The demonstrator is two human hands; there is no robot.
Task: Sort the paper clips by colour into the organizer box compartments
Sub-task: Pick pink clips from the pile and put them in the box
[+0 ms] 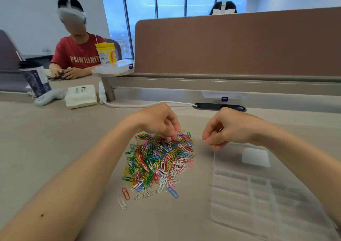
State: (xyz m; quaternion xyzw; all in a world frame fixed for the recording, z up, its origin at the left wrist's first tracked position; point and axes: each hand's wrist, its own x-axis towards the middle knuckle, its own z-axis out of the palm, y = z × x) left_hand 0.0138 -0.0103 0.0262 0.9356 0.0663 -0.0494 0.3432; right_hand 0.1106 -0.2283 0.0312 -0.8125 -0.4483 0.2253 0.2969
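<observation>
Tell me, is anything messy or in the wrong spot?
The paper clips lie in one mixed-colour heap on the table, a few strays by its near edge. The organizer box looks empty. The right hand pinches one pink clip.

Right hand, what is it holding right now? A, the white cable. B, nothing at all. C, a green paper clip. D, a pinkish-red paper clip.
D: the right hand pinches a small pinkish-red paper clip at its fingertips, just right of the pile.
</observation>
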